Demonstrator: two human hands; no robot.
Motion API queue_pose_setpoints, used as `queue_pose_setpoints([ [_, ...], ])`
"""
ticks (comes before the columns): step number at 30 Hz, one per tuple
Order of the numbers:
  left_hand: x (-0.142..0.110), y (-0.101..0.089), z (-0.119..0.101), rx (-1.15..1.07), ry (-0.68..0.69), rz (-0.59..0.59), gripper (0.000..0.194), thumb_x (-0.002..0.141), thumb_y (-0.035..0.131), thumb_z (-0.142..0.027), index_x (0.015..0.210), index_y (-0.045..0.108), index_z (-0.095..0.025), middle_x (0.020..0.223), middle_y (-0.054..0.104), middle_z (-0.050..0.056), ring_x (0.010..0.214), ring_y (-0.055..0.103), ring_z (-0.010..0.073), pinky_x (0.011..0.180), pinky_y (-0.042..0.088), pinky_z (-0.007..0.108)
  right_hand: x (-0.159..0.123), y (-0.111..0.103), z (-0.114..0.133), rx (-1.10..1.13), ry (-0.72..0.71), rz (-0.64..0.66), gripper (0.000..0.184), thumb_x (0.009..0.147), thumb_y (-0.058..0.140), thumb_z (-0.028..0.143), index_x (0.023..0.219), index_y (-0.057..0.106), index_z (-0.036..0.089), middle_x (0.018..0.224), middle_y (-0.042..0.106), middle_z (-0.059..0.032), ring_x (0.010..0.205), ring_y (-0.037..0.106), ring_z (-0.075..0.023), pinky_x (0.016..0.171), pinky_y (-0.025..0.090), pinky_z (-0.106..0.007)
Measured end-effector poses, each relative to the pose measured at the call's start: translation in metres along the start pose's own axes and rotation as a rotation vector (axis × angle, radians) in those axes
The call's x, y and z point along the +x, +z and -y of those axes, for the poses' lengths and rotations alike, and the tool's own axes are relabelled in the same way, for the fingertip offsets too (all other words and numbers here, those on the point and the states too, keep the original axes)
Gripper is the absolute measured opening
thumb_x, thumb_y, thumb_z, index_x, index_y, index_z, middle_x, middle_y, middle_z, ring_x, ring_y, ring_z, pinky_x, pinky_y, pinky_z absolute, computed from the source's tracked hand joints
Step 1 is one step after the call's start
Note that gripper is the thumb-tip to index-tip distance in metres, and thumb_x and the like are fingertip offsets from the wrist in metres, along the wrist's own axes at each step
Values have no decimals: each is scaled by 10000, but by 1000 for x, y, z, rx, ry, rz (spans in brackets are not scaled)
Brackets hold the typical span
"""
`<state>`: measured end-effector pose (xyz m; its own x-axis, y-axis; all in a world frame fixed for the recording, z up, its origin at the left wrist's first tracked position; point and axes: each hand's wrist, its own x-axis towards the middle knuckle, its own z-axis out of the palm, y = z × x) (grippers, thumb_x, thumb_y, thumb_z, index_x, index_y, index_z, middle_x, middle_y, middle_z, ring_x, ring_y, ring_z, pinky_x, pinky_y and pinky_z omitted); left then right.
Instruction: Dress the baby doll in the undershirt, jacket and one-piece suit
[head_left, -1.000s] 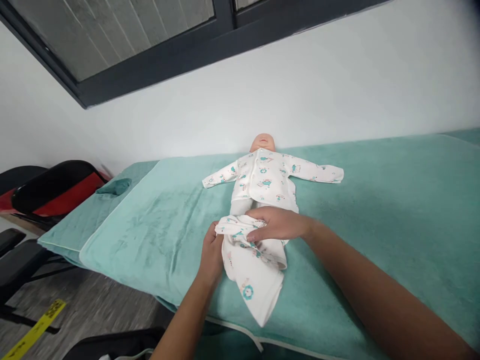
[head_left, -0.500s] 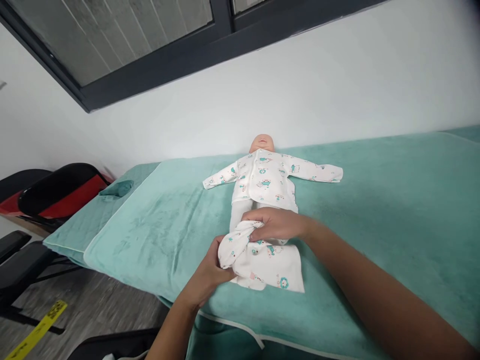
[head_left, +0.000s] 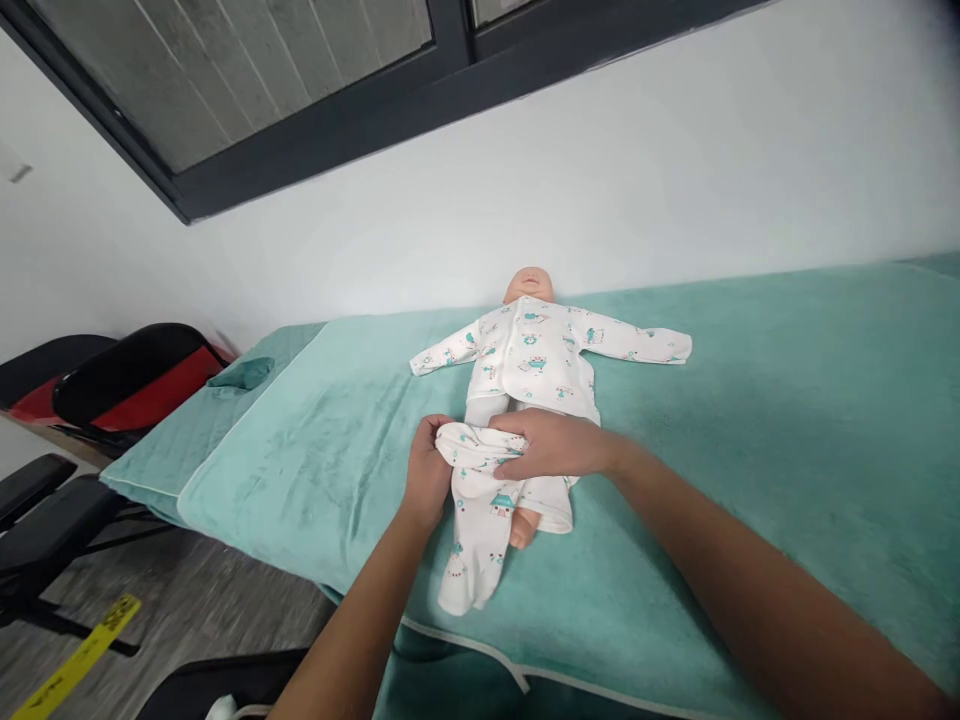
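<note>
Where the loose white cloth garment with teal and pink printed figures (head_left: 480, 500) gathers into a soft upper fold, I observe both bare hands closed on it from my distant post. The left hand (head_left: 429, 475) pinches one end of the fold, thumb and fingers drawn narrow; the right hand (head_left: 551, 443) grips the other end, its thumb laid against the cloth. Below the hands, one tapering leg of the garment extends toward the near side of the bed. Just beside it a smooth peach-coloured foot (head_left: 523, 530) protrudes, next to a wide white hem (head_left: 555, 522) — how far the garment encloses the limb I cannot tell.

The foot belongs to a peach-coloured doll (head_left: 531, 285), which lies on its back, head nearest the plain white wall (head_left: 675, 160). Its long-sleeved white top with a similar print (head_left: 532, 350) has both sleeves spread outward; plain white cloth (head_left: 486, 410) shows beneath the lower hem.

Doll and garment rest at the middle of a bed with a teal plush cover (head_left: 750, 420), edged in pale piping. To the left I note black-and-red chairs (head_left: 142, 375), a black armrest (head_left: 34, 482) and a yellow marked strip (head_left: 79, 655) — the last above a grey wood-patterned floor (head_left: 217, 590). A dark-framed window (head_left: 315, 120) occupies the upper left.
</note>
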<state>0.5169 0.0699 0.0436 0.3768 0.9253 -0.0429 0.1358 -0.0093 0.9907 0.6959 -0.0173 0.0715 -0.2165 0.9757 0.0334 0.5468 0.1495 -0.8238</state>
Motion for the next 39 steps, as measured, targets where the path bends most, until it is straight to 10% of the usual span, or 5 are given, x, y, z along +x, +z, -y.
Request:
queue_pose_setpoints([
  [13,14,18,-19,112,-90,-28,223,699,648,-232,907,599,-167,894,666,37,783,591,178,692,464,286,21,33,-20,-300,57,-711,147,786,453,97,839,417,229,938,532,-59,935,519,-232,782,427,-360],
  [24,-44,-22,4,168,-212,158,497,785,561,-664,762,576,-168,672,599,10,632,536,163,572,419,270,13,24,-14,-108,76,-512,139,849,459,168,973,487,226,983,606,-28,939,572,-207,826,417,-344],
  [31,-38,-15,22,183,-45,102,358,843,537,-549,829,543,-192,767,605,4,700,544,164,625,419,262,2,12,-5,-102,82,-183,376,753,703,444,1044,547,264,989,651,-2,873,601,-218,681,405,-295],
  [39,4,-5,25,472,253,-37,186,923,420,-380,831,448,-221,721,553,-25,665,504,160,618,363,272,9,24,-6,-183,55,-429,138,762,542,134,861,522,228,859,618,14,787,571,-170,658,370,-280],
])
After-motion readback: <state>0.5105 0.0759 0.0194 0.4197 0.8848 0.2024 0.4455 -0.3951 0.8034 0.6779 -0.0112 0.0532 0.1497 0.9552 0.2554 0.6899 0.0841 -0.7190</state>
